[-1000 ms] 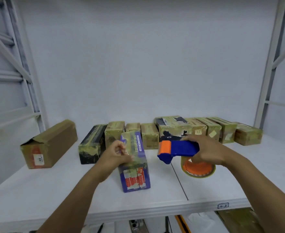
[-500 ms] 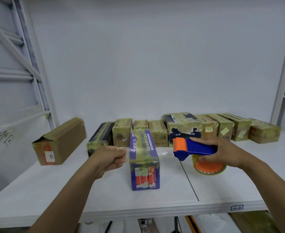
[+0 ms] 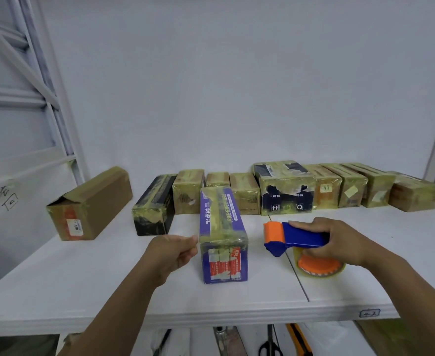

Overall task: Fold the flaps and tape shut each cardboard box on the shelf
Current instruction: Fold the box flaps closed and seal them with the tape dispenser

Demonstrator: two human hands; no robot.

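Faintly, "WITH" and "SIGN" are read on a dark-printed taped carton (image 3: 285, 199) beyond the fingers (image 3: 189, 241). A purple oblong cardboard box (image 3: 223, 235) is touched by the curled left hand (image 3: 171, 253), whose hold cannot be told. A blue-and-orange tape dispenser (image 3: 296, 237) is gripped by the right hand (image 3: 339, 240). Eleven boxes are counted.

White shelf board (image 3: 83, 291) carries purple oblong cardboard box (image 3: 223, 242). Behind it, row of tape-wrapped boxes (image 3: 285, 188); left, long brown carton (image 3: 90, 204).
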